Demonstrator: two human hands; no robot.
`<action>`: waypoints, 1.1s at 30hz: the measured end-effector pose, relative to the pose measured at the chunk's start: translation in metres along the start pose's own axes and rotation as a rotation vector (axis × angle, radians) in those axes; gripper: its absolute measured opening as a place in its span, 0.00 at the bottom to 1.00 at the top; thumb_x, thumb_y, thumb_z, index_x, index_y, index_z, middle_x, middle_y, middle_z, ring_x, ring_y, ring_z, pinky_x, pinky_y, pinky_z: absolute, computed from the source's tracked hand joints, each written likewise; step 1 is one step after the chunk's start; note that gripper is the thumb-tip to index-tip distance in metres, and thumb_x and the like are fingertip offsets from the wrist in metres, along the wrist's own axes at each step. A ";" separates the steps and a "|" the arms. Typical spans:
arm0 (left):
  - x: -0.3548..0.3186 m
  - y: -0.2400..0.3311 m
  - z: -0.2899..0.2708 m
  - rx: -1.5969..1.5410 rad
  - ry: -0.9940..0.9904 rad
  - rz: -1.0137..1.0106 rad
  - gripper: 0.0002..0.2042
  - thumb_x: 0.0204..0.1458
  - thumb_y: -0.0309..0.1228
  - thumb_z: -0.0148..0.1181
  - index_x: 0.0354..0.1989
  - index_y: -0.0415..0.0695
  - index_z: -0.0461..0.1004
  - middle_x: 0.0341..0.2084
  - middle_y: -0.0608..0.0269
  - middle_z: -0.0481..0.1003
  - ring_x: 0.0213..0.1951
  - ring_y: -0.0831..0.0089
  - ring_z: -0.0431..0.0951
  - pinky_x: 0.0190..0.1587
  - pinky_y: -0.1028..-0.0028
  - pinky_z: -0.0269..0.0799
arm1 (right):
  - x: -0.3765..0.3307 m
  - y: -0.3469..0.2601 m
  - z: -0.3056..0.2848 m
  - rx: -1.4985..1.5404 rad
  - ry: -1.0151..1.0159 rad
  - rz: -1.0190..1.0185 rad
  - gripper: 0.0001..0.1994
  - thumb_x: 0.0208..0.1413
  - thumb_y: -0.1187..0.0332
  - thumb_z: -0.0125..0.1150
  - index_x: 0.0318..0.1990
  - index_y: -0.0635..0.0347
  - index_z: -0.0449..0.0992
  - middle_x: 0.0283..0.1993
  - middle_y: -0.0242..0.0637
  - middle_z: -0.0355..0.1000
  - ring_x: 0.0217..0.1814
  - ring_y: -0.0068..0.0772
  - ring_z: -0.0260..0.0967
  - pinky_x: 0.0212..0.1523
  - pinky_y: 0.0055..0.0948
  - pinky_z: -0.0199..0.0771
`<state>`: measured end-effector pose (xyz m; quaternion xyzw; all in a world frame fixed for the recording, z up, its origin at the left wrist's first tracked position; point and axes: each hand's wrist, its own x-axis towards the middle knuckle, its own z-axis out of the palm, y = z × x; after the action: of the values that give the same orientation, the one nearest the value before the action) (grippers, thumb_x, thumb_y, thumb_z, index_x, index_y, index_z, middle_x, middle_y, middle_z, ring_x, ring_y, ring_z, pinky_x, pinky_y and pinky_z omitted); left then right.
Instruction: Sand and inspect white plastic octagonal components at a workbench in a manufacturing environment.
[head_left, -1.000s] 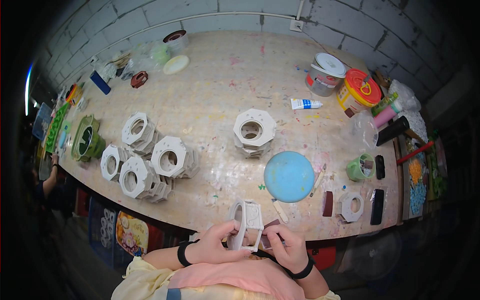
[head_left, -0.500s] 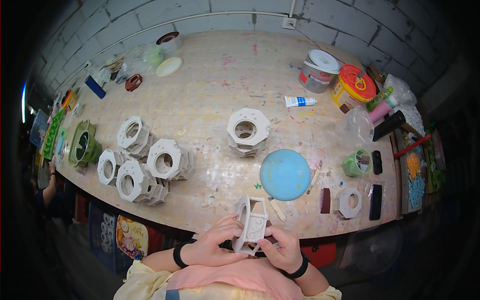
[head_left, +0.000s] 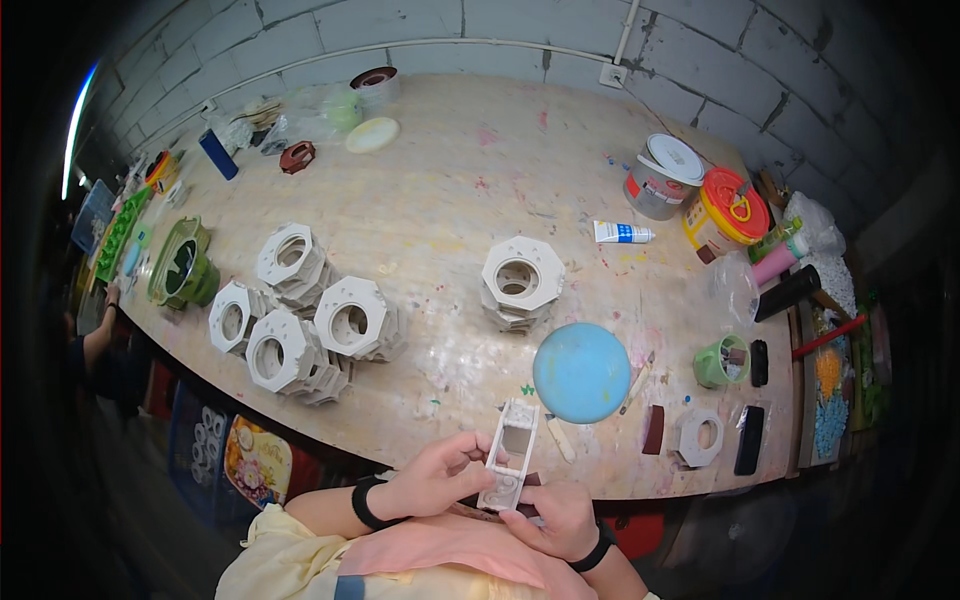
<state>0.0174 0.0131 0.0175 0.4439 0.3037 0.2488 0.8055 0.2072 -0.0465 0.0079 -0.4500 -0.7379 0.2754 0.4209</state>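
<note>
At the front edge of the table I hold a white octagonal openwork frame (head_left: 503, 487) with scroll relief on its sides, turned edge-on. My left hand (head_left: 436, 484) grips it from the left, fingers and thumb closed around its rim. On the other side my right hand (head_left: 560, 520) is closed against its lower end, with a bit of brown sandpaper (head_left: 533, 479) showing by the fingers. How far the sandpaper reaches behind the frame is hidden. Just beyond lie a wooden-handled tool (head_left: 561, 440) and a round blue disc (head_left: 582, 373).
Similar white frames stand in stacks at left (head_left: 350, 318) and centre (head_left: 522, 275). To the right are a single white ring (head_left: 700, 437), a brown strip (head_left: 653, 430), a green cup (head_left: 720, 362) and a black phone (head_left: 749, 440). Buckets (head_left: 727, 207) stand farther back. Another person's arm (head_left: 100, 335) shows at far left.
The frame has turned in my hands from an angled view to nearly edge-on. My right hand has dropped slightly lower on it. The whole view has shifted a little.
</note>
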 end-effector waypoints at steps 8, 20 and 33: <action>-0.002 -0.004 -0.001 -0.029 -0.080 0.052 0.09 0.52 0.22 0.51 0.42 0.37 0.64 0.38 0.62 0.68 0.42 0.78 0.69 0.46 0.75 0.66 | 0.001 0.002 -0.006 0.014 0.007 0.037 0.09 0.42 0.66 0.65 0.28 0.60 0.73 0.18 0.35 0.68 0.17 0.34 0.67 0.18 0.28 0.65; 0.000 -0.009 -0.006 0.411 -0.174 0.314 0.08 0.47 0.25 0.58 0.36 0.40 0.69 0.33 0.59 0.69 0.36 0.70 0.68 0.41 0.74 0.63 | 0.004 -0.001 -0.014 0.618 0.073 0.489 0.08 0.56 0.70 0.51 0.32 0.66 0.71 0.24 0.35 0.70 0.24 0.18 0.67 0.25 0.18 0.66; 0.001 0.001 -0.006 0.514 -0.273 0.353 0.10 0.46 0.25 0.60 0.37 0.39 0.68 0.35 0.58 0.68 0.37 0.69 0.69 0.39 0.74 0.65 | 0.005 -0.004 -0.010 0.455 0.087 0.354 0.05 0.49 0.73 0.58 0.28 0.66 0.72 0.20 0.36 0.70 0.18 0.20 0.65 0.20 0.19 0.63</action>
<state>0.0138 0.0176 0.0151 0.7073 0.1642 0.2380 0.6451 0.2132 -0.0434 0.0175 -0.4771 -0.5487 0.4834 0.4876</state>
